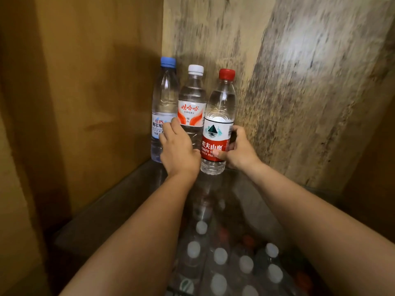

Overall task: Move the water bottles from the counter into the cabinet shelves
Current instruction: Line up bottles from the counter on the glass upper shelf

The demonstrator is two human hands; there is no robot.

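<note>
Nearest the camera, seen through the glass shelf (119, 210): a crowd of capped bottles (220, 256) on the level below, white caps mostly, a few red. Blurred, count unclear. Whether that's the surface or a lower shelf can't be told.

Both forearms reach over the glass to the back left corner of the cabinet.

Left hand (178, 150): fingers lie across the front of the white-cap bottle (192, 103) and the blue-cap bottle (163, 99), fingertips on the blue one's label. Reads as a flat steadying touch, not a wrap; thumb hidden, so the grip can't be called for sure.

Right hand (239, 149): grip wrapped around the red-cap bottle (218, 124), thumb on the red label front, fingers behind. Base looks down on the glass or just short of it; bottle leans slightly left.

Three bottles in a row, touching or nearly so, blue one against the wooden side wall (96, 92), rough back panel (288, 82) behind.

Step in hand, judged: seating the red-cap bottle at the row's end.
- Stand it upright before letting go.
- Keep the left hand bracing the neighbours so they don't tip.
- Glass is slick: set down, don't slide hard.
- Open fingers rearward, withdraw straight back.
</note>
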